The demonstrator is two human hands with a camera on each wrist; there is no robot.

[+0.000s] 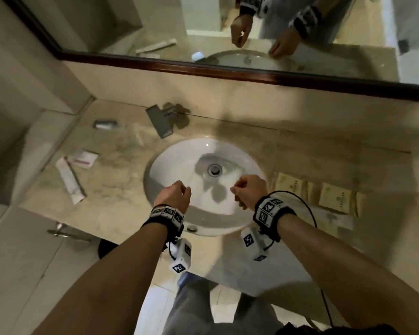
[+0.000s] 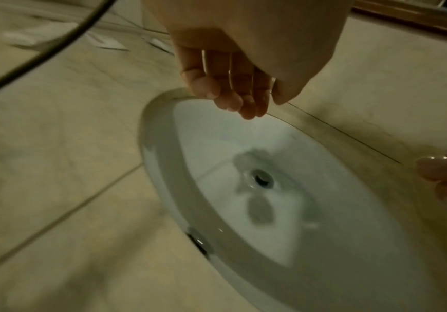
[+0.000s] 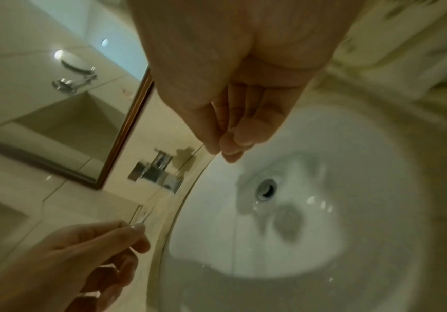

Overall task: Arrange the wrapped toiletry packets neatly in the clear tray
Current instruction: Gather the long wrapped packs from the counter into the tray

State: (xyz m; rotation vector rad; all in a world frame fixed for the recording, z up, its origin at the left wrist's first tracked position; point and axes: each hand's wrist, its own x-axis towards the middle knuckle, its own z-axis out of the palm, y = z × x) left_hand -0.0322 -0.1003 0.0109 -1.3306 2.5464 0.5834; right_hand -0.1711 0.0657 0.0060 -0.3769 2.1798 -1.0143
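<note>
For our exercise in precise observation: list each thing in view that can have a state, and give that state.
Clear tray: held over the sink, no packets inside.
Left hand: pinches one tray edge.
Right hand: pinches the opposite edge.
White packets: loose on the counter, left of the sink.
Beige packets: flat on the counter, right of it.
Faucet: no water running.

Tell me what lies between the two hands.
A clear tray spans the gap: the left hand and right hand each pinch its rim above the sink. Its edge shows in both wrist views; the head view barely shows it.
</note>
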